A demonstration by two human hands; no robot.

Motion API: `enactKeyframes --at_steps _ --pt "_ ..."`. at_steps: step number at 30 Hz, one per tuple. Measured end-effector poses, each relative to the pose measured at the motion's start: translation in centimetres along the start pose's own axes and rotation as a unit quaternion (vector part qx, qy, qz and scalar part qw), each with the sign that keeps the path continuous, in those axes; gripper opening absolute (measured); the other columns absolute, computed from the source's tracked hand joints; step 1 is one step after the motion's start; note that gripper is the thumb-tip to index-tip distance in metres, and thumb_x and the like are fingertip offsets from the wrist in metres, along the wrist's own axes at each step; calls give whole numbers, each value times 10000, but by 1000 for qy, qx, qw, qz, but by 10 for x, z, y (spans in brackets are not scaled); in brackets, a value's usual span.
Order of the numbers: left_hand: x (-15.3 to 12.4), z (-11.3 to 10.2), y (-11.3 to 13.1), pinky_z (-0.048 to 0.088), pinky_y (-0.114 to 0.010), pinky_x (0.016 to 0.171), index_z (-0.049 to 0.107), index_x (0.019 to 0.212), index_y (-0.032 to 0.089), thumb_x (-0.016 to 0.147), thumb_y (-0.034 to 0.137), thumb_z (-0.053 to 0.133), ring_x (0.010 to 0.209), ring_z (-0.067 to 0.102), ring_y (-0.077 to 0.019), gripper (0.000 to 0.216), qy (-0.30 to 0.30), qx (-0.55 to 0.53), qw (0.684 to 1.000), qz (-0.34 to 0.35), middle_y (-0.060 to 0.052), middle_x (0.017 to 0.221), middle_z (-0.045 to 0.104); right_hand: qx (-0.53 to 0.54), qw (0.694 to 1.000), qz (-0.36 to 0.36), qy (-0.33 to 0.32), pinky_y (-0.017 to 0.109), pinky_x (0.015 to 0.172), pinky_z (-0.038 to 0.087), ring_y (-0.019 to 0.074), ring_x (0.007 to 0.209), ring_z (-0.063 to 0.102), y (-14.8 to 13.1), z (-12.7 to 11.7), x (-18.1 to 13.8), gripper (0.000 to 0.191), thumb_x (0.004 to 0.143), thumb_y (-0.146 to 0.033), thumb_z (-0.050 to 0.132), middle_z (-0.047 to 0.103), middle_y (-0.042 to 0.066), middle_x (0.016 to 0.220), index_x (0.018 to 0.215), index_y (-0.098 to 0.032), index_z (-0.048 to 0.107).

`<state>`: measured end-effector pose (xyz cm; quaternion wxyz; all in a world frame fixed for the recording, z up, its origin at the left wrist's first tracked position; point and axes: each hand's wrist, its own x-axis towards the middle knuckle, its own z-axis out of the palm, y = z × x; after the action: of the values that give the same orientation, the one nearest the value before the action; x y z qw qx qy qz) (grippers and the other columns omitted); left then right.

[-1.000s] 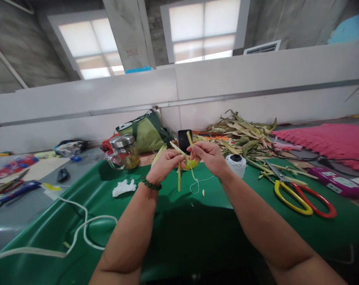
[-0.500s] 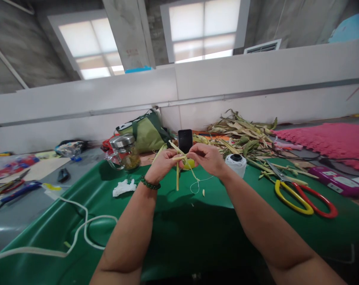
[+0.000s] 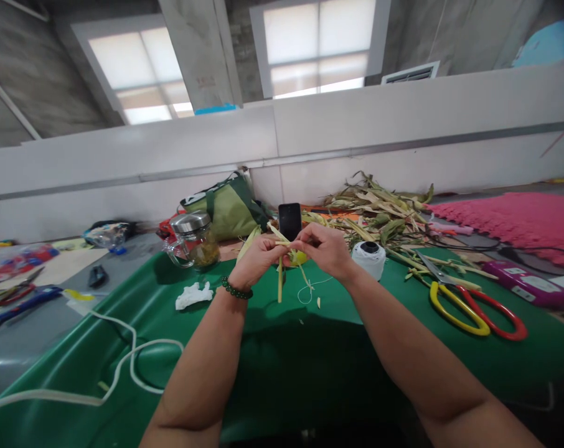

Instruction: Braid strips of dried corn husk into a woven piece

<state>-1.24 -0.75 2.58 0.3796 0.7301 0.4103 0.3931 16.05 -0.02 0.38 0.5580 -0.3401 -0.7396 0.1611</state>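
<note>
Both my hands meet over the green sheet. My left hand (image 3: 258, 256), with a dark beaded bracelet at the wrist, pinches pale corn husk strips (image 3: 279, 283) that cross at the fingers, some sticking up and some hanging down. My right hand (image 3: 326, 249) is closed at the same crossing, its fingertips on a strip near the left thumb. A thin white thread (image 3: 304, 297) loops below the fingers and trails right toward a white spool (image 3: 368, 260). Just how the strips are joined is hidden by the fingers.
Scissors (image 3: 457, 302) with yellow and red handles lie at right, near a purple box (image 3: 527, 283). Behind are a husk pile (image 3: 380, 208), a phone (image 3: 290, 221) and a green bag (image 3: 233, 208). A glass jar mug (image 3: 192, 239), crumpled white tissue (image 3: 193, 295) and white cable (image 3: 132, 348) lie left.
The right fingertips have moved slightly left and down, closer to the left thumb at the strips. The view has shifted a little; the other things stay put.
</note>
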Motion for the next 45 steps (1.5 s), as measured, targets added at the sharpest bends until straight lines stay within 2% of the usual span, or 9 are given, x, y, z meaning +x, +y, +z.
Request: enactKeyframes --at_steps 6,13,19,23,29,33,38,43,45 --pt "-1 0 3 433 -225 609 658 487 173 717 301 582 595 541 -122 274 10 12 1000 0 -9 558 626 -15 996 -86 -17 278 620 458 153 703 607 -1 -3 3 134 844 -334 639 675 31 788 810 -223 706" --pt "1 -4 -2 432 -233 609 661 505 164 742 305 574 572 534 -118 290 29 26 999 1 -23 570 643 -36 995 -90 -21 247 550 466 133 693 583 0 -4 4 104 783 -217 614 638 57 876 683 -188 623" --pt "2 -2 -6 406 -221 578 653 498 148 774 276 551 581 527 -122 321 51 99 993 35 -30 552 634 -54 993 -104 -28 241 579 461 124 676 576 0 -5 4 111 739 -143 581 632 44 809 635 -180 576" --pt "1 4 -2 348 -201 509 634 474 143 747 206 535 517 465 -97 297 89 132 987 39 8 476 555 -72 991 -112 -19 239 584 441 120 654 561 2 -1 2 112 733 -158 593 608 29 751 626 -178 564" --pt "0 14 2 304 -201 471 582 454 140 702 167 503 457 415 -78 262 150 128 980 21 28 446 514 -38 998 -44 5 236 549 405 103 584 512 -1 7 1 168 765 -240 613 599 26 702 616 -168 581" --pt "-1 18 2 264 -223 484 493 421 156 708 195 524 454 372 -81 292 183 193 964 29 41 405 427 -27 999 28 -15 232 544 402 102 574 517 -2 6 2 130 717 -197 630 630 18 668 594 -168 602" --pt "-1 21 2 259 -242 509 414 420 172 718 191 531 464 368 -88 320 182 226 957 24 34 429 449 -30 998 46 -20 239 554 411 109 591 539 -4 4 3 108 680 -187 649 639 27 686 579 -163 616" --pt "-1 22 5 243 -249 515 373 422 181 722 189 537 471 351 -89 342 213 236 948 31 49 423 380 70 987 138 -48 243 481 419 113 499 542 -5 6 3 150 740 -299 632 620 10 624 683 -160 641" --pt "-2 22 5 247 -250 520 382 433 181 732 204 532 478 359 -92 335 210 236 948 31 44 439 394 84 986 135 -45 244 476 424 113 498 541 -5 8 3 179 745 -335 645 626 15 652 716 -159 649"
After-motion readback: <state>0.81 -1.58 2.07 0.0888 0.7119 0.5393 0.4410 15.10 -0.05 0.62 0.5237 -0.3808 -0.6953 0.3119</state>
